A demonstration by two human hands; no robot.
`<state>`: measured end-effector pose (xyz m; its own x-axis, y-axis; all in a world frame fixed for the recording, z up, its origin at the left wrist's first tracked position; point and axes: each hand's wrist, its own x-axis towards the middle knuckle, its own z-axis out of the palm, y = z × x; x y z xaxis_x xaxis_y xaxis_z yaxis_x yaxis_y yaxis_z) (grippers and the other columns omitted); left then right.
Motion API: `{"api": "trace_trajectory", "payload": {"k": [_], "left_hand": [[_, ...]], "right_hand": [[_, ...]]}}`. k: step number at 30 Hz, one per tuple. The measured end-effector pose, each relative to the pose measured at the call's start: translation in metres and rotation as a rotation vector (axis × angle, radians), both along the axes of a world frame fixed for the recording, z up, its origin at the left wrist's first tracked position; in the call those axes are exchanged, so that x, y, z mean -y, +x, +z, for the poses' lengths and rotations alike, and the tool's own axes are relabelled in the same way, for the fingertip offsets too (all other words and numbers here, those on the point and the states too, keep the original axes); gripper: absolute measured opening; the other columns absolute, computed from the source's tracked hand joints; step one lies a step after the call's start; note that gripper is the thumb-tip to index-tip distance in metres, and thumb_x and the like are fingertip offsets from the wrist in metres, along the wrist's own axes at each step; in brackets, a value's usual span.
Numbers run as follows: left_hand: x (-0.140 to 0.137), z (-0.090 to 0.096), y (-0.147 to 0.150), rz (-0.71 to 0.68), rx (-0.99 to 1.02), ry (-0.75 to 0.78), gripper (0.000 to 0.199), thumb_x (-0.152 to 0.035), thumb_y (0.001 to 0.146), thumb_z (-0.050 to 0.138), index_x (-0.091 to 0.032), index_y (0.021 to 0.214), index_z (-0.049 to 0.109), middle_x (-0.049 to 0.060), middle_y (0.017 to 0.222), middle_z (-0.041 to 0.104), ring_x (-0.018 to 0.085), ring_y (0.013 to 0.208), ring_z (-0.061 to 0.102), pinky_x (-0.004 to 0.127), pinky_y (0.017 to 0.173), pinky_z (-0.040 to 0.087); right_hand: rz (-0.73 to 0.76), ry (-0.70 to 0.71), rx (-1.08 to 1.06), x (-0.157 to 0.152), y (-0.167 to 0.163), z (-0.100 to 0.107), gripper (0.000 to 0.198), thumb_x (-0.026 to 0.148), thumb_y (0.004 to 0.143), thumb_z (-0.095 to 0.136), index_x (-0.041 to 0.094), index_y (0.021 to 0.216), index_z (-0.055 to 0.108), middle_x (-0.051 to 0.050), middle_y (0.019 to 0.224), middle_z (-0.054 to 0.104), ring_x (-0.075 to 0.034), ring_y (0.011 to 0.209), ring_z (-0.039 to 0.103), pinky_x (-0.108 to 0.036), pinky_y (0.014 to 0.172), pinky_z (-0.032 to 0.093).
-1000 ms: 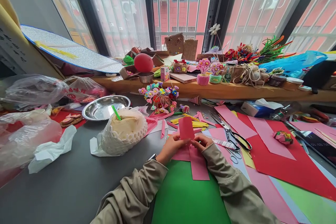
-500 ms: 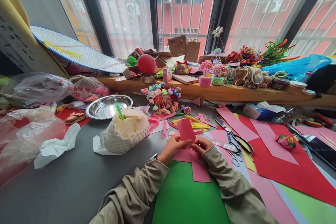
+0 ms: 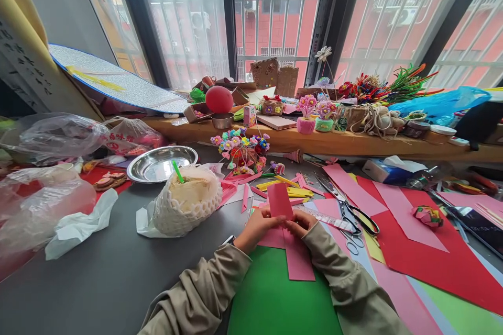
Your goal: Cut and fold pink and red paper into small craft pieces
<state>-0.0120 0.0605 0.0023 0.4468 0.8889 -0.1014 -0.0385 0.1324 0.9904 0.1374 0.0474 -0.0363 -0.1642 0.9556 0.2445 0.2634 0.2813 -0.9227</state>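
Pink paper (image 3: 280,201) swung slightly more upright | left fingers (image 3: 277,221), right fingers (image 3: 293,226) pinching it | grey table (image 3: 118,282), barred windows (image 3: 275,23)

The fingers (image 3: 276,221) partly hide the raised pink paper (image 3: 280,200).

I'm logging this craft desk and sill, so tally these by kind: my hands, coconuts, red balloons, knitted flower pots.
Hands: 2, left hand and right hand
Coconut: 1
Red balloon: 1
Knitted flower pots: 2, pink pot and green pot
Total: 6
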Motion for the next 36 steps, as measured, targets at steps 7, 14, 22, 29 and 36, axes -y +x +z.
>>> {"api": "trace_trajectory", "payload": {"k": [7,14,22,29,36], "left_hand": [[-0.002,-0.001,-0.001,-0.006,0.008,-0.035,0.033,-0.038,0.051,0.065,-0.009,0.067,0.062,0.005,0.065,0.062,0.013,0.061,0.053,0.022,0.059,0.040],[-0.003,-0.004,0.000,0.001,0.007,-0.055,0.033,-0.038,0.051,0.065,-0.009,0.066,0.062,0.005,0.063,0.061,0.012,0.058,0.052,0.020,0.054,0.038],[-0.003,-0.007,0.000,-0.032,-0.026,0.004,0.033,-0.036,0.053,0.064,-0.010,0.073,0.061,0.006,0.070,0.061,0.014,0.063,0.053,0.022,0.057,0.039],[0.005,-0.006,0.002,-0.178,-0.199,0.309,0.023,-0.030,0.061,0.056,-0.013,0.076,0.060,0.005,0.079,0.057,0.016,0.071,0.052,0.022,0.061,0.039],[0.003,-0.003,0.003,-0.003,-0.096,0.242,0.034,-0.037,0.066,0.051,-0.015,0.092,0.050,0.005,0.088,0.056,0.015,0.073,0.051,0.022,0.062,0.039]], "right_hand": [[-0.002,-0.004,-0.062,0.000,-0.003,0.003,0.035,0.049,0.068,0.044,0.017,0.055,0.051,0.001,0.051,0.050,-0.010,0.045,0.047,-0.023,0.044,0.039],[-0.113,-0.070,-0.132,0.000,-0.003,0.007,0.032,0.049,0.062,0.051,0.018,0.059,0.047,0.002,0.049,0.052,-0.009,0.041,0.046,-0.022,0.041,0.038],[-0.125,-0.072,-0.132,0.002,-0.003,0.011,0.036,0.052,0.066,0.044,0.018,0.054,0.045,0.003,0.046,0.049,-0.009,0.041,0.046,-0.022,0.042,0.039],[-0.145,-0.083,-0.300,-0.001,0.002,0.011,0.031,0.045,0.063,0.052,0.017,0.076,0.051,0.000,0.065,0.057,-0.012,0.057,0.052,-0.024,0.051,0.042],[-0.022,-0.056,-0.400,-0.001,-0.008,-0.002,0.035,0.041,0.059,0.057,0.017,0.083,0.050,-0.003,0.072,0.059,-0.015,0.068,0.055,-0.027,0.062,0.043]]}}
